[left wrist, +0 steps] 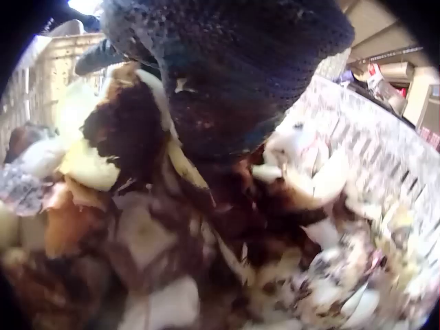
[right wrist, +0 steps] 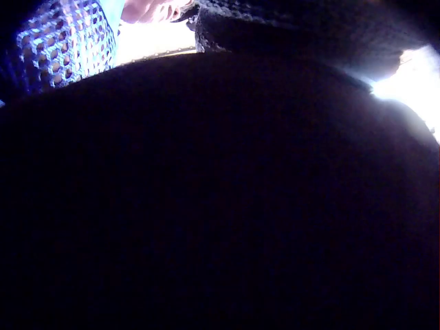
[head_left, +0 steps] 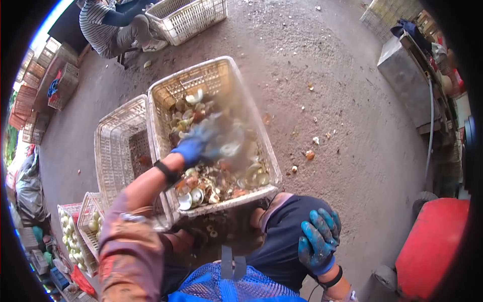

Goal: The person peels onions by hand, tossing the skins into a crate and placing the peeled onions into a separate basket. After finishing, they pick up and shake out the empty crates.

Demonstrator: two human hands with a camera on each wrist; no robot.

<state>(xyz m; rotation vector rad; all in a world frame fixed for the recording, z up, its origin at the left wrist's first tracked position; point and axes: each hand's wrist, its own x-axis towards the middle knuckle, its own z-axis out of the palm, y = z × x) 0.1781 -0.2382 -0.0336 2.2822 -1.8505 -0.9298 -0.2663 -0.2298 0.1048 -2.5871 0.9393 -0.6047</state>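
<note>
My left hand (head_left: pixel 193 146), in a blue glove, reaches into a tall white plastic crate (head_left: pixel 268 146) and is blurred in the head view. The crate holds onion peels and cut onion scraps (head_left: pixel 191 196). Up close in the left wrist view, the dark glove (left wrist: pixel 234 75) reaches down among brown skins and pale pieces (left wrist: pixel 323 179); its fingertips are hidden, and I cannot tell whether they grip anything. My right hand (head_left: pixel 319 239), in a stained blue glove, rests on the right knee with its fingers extended. The right wrist view is mostly dark.
A second crate (head_left: pixel 113 151) adjoins on the left. Baskets of peeled onions (head_left: pixel 70 236) stand at lower left. Another person (head_left: pixel 118 27) sits by a crate (head_left: pixel 196 22) at the back. Right are a red rounded object (head_left: pixel 435 249) and a metal box (head_left: pixel 405 80). Scraps dot the ground.
</note>
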